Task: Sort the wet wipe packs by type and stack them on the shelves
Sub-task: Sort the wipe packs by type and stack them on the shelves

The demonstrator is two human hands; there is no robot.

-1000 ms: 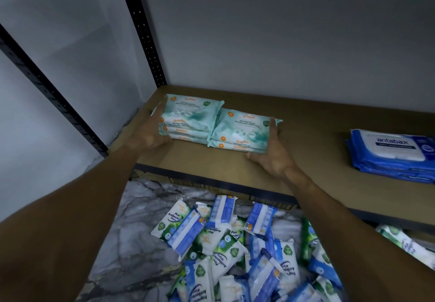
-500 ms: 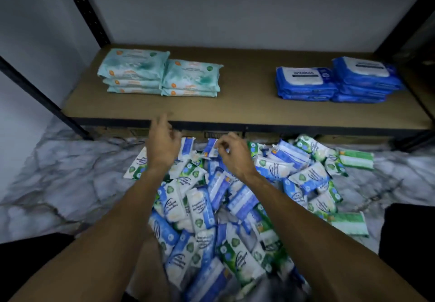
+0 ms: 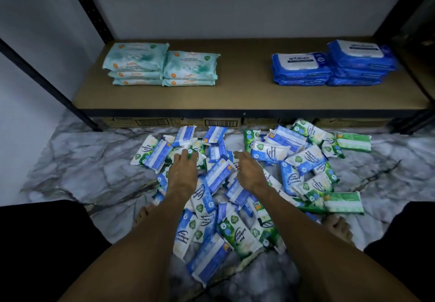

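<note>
A heap of small wet wipe packs point(image 3: 294, 160), blue-and-white and green-and-white, lies on the marble floor below the shelf. My left hand point(image 3: 182, 172) rests with its fingertips on a green-cornered pack point(image 3: 192, 153) at the heap's left side. My right hand point(image 3: 249, 170) hovers over the middle of the heap with straight fingers and holds nothing. On the brown shelf board point(image 3: 244, 85), two stacks of teal packs point(image 3: 162, 67) stand at the left and two stacks of blue antabax packs point(image 3: 329, 66) at the right.
Black shelf uprights point(image 3: 89, 7) frame the shelf on both sides. Cardboard boxes point(image 3: 219, 122) sit under the shelf board. Plain green packs point(image 3: 353, 141) lie at the heap's right edge. My bare feet point(image 3: 339, 228) stand beside the heap on the marble floor point(image 3: 82, 172).
Both hands left the teal stacks on the shelf and came down to the heap on the floor. The view pulled back and now takes in the whole shelf.
</note>
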